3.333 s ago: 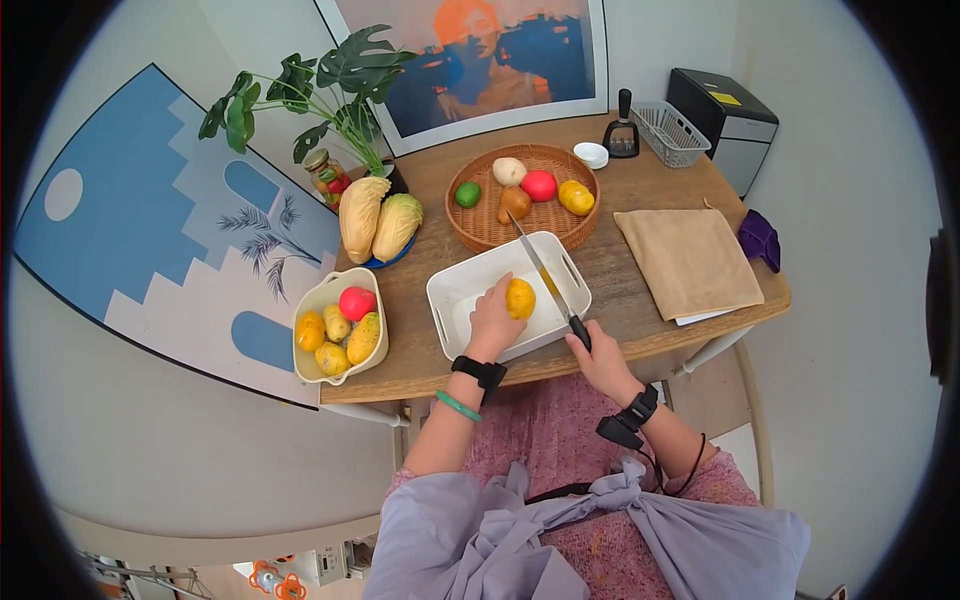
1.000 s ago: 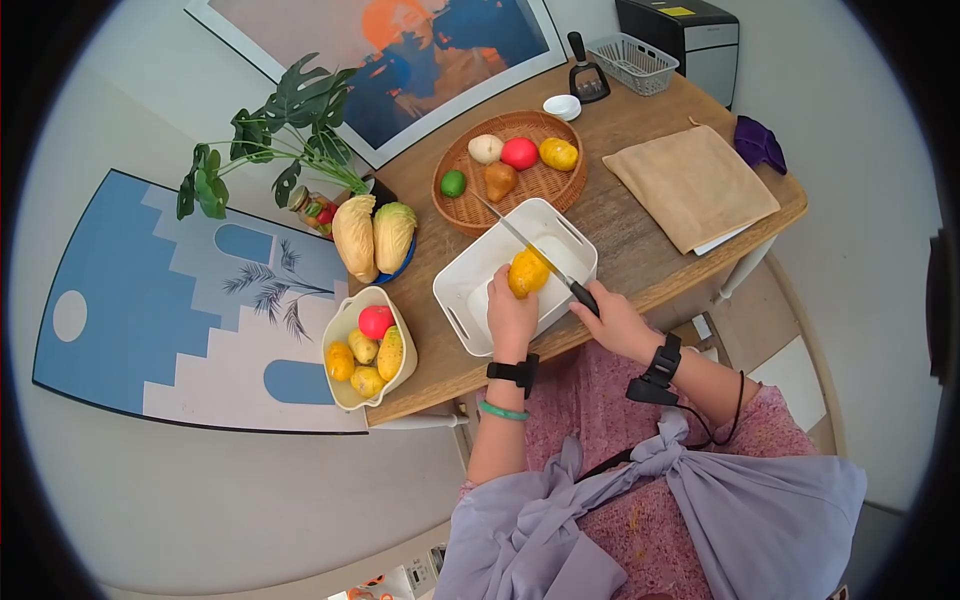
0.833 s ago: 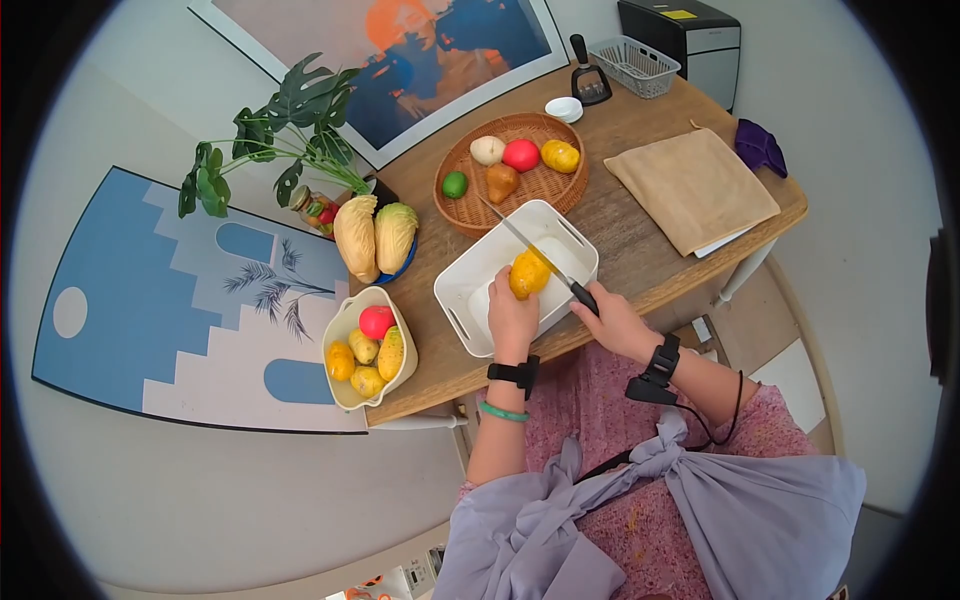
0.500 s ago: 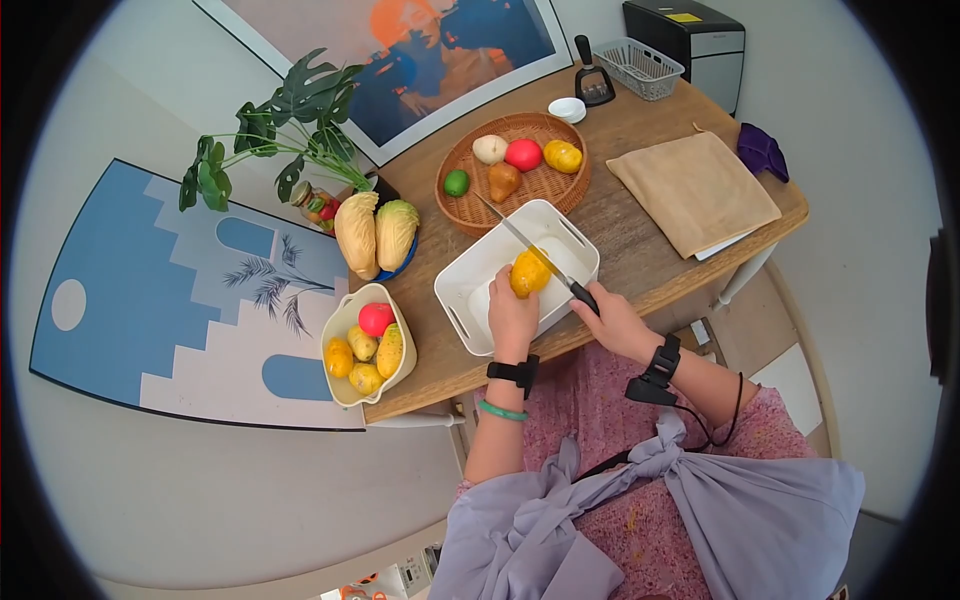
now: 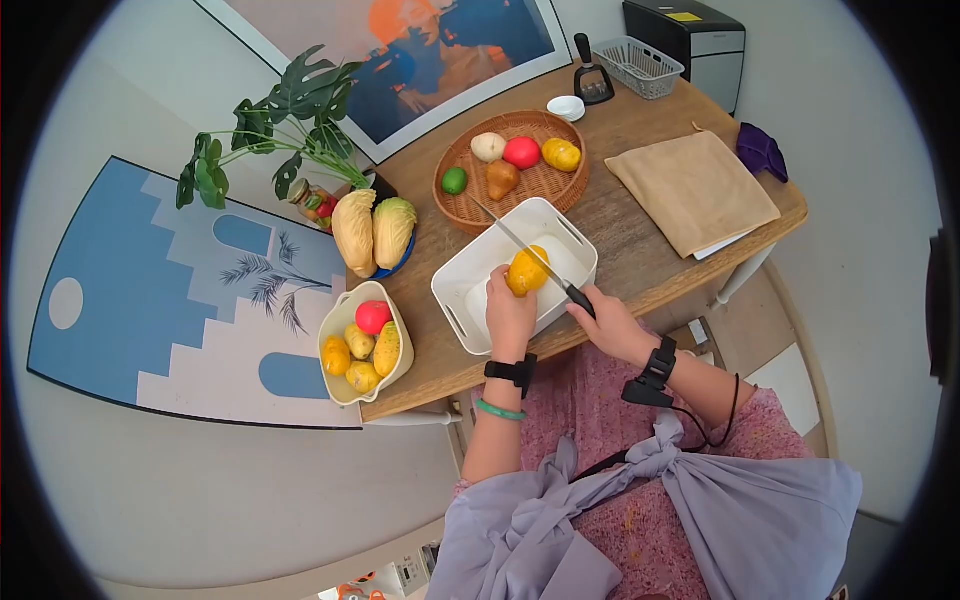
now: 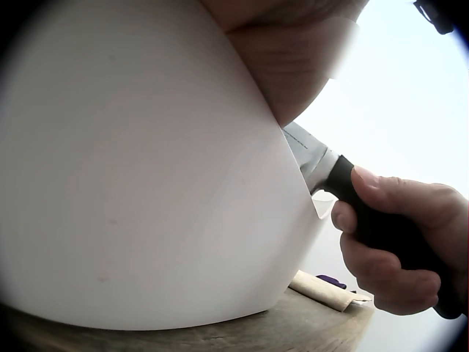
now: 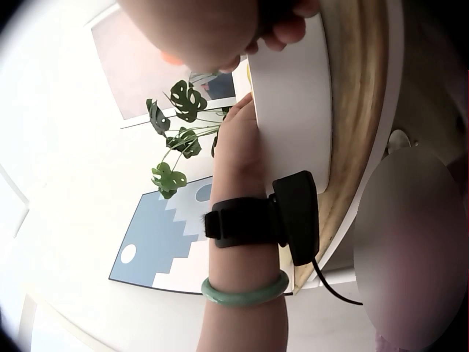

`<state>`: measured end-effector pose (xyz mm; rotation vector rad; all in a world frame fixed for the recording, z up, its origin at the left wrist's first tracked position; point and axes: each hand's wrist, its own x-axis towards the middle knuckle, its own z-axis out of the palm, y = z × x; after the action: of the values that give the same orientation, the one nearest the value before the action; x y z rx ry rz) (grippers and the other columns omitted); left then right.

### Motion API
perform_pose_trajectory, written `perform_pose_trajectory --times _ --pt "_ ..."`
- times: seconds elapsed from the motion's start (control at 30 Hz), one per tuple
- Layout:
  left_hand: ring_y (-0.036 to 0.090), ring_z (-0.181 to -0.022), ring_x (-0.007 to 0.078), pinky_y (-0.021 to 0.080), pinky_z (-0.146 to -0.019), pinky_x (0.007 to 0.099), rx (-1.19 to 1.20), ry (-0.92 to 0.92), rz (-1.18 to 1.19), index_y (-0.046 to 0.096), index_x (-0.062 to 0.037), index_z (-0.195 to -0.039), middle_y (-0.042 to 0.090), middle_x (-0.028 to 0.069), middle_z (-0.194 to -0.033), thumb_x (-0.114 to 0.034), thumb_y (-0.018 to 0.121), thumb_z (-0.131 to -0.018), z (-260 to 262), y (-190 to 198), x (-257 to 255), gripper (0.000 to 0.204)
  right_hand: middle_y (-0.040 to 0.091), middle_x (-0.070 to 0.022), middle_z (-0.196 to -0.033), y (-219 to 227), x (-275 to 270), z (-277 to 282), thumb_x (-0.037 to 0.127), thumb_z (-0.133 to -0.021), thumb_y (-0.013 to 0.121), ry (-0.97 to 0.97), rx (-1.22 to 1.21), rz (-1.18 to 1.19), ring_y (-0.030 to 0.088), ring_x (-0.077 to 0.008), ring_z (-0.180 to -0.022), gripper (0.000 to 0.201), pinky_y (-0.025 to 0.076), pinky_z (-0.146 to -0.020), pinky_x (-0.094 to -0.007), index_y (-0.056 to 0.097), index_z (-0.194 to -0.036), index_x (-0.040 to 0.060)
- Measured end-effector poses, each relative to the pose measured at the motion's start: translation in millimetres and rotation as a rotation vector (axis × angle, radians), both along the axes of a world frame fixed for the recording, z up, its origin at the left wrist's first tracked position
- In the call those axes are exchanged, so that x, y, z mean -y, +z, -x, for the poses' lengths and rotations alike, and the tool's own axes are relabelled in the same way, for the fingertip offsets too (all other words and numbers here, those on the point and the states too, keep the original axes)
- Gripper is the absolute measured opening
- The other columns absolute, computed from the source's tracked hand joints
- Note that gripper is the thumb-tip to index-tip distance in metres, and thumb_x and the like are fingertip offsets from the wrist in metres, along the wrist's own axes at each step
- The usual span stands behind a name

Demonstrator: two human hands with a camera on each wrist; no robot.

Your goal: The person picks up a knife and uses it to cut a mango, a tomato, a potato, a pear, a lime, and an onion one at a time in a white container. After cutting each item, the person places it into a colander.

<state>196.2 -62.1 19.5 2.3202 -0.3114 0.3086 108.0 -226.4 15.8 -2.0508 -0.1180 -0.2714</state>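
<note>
In the head view my left hand point(image 5: 510, 310) grips a yellow mango-like fruit point(image 5: 526, 273) over the white bin point(image 5: 463, 322). My right hand point(image 5: 612, 325) holds the knife point(image 5: 578, 299) by its black handle, and the blade slants up and left across the fruit. Whether the edge has entered the fruit I cannot tell. The left wrist view has the right hand point(image 6: 403, 242) with its fingers curled round the knife handle point(image 6: 381, 227), beside the bin's wall point(image 6: 168, 183). In the right wrist view the left hand point(image 7: 242, 139) reaches over the bin's rim, its fingertips hidden.
Behind the bin stands a wicker tray point(image 5: 558, 196) of fruit. A cream basket point(image 5: 401, 365) of produce is at the left, near two cabbages point(image 5: 393, 235) and a plant point(image 5: 295, 100). A beige cloth point(image 5: 690, 190) lies at the right.
Since the earliest frame, the fruit has been raised and turned in the left hand, and the head view has tilted. Over the last half second the right hand and knife handle have shifted slightly.
</note>
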Motion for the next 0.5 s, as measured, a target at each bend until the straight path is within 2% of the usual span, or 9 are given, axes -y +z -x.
perform_pose_trajectory --times 0.33,0.5 --pt "0.057 -0.104 0.0414 0.048 -0.087 0.0431 -0.011 -0.018 0.041 0.046 -0.0019 -0.122 0.056 0.0236 -0.113 -0.005 0.067 -0.077 -2.6 -5.9 -2.3 0.05 0.061 -0.0259 -0.075 -1.9 -1.2 -1.0 0.028 -0.097 0.053 0.002 -0.02 -0.01 0.06 -0.0456 -0.073 0.03 0.046 -0.062 -0.0496 0.048 -0.099 -0.0019" --pt "0.056 -0.104 0.0416 0.048 -0.086 0.043 -0.033 -0.017 0.052 0.046 -0.0018 -0.122 0.056 0.024 -0.113 -0.005 0.067 -0.077 -3.1 -6.3 -2.1 0.05 0.061 -0.0263 -0.075 -2.2 -0.2 -2.3 0.027 -0.097 0.053 0.018 -0.031 0.019 0.061 -0.0455 -0.074 0.03 0.046 -0.063 -0.0498 0.049 -0.101 -0.0023"
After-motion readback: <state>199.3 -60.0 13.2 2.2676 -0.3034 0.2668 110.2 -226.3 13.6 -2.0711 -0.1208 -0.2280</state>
